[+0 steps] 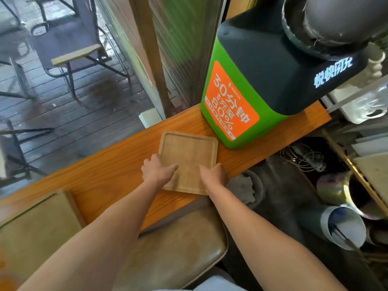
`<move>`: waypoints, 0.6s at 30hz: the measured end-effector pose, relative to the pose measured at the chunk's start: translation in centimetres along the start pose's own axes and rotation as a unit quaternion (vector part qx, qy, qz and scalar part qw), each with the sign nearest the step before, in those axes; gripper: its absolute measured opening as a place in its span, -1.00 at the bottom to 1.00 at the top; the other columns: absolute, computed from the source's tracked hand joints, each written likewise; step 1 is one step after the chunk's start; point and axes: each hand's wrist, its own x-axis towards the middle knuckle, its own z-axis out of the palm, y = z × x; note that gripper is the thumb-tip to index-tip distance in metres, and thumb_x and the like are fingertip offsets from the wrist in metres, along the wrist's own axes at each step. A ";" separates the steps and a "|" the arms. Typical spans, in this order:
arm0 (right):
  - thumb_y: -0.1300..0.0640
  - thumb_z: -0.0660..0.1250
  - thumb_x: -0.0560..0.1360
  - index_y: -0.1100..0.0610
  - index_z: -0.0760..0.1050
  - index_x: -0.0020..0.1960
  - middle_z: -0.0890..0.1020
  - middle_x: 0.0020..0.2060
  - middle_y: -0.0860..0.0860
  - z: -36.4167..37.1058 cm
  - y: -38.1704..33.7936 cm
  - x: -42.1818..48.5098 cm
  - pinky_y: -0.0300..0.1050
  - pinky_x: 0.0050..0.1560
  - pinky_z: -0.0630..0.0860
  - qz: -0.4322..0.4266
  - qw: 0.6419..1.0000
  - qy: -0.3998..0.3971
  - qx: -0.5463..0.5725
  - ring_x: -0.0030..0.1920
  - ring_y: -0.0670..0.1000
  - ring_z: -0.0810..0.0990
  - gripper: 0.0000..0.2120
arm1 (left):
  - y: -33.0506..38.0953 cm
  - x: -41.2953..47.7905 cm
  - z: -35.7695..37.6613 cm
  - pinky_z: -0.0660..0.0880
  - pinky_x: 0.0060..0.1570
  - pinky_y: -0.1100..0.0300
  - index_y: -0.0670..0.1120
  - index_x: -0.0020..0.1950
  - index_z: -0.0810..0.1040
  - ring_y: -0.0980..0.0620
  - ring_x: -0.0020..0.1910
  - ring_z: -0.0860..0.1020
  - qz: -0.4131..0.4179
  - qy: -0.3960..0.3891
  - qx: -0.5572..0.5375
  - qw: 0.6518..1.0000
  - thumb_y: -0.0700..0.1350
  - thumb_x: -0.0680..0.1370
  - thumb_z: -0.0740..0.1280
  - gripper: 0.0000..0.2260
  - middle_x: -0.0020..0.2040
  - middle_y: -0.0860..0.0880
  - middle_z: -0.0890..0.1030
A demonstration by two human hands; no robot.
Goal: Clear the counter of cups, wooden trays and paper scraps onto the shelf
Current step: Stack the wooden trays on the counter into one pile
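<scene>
A square wooden tray (189, 153) with a raised rim lies on the orange-brown wooden counter (117, 171), its near edge over the counter's front edge. My left hand (156, 171) grips the tray's left side, thumb on its top surface. My right hand (214, 175) grips the near right corner, thumb on top and fingers curled under the rim. A second, larger wooden tray (35, 223) sits on the counter at the lower left. No cups or paper scraps show on the counter.
A green and black power-bank station (252, 87) stands on the counter right behind the tray. A brown cushioned stool (174, 246) is below the counter edge. Metal pitchers (344, 227), a grey cloth (241, 187) and cables fill the low area at right. Glass and patio chairs lie beyond.
</scene>
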 end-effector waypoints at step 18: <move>-0.13 0.44 0.39 0.12 0.31 0.45 0.52 0.28 0.14 3.2 -2.4 -9.5 0.19 0.25 0.51 0.008 0.982 -0.160 0.103 0.19 0.20 0.54 -0.27 | -10.3 -4.5 -7.9 0.53 -0.05 -0.05 0.07 0.24 0.30 -0.08 0.07 0.50 -0.051 -0.076 -0.283 0.955 0.03 0.42 0.55 -0.45 0.12 0.01 0.47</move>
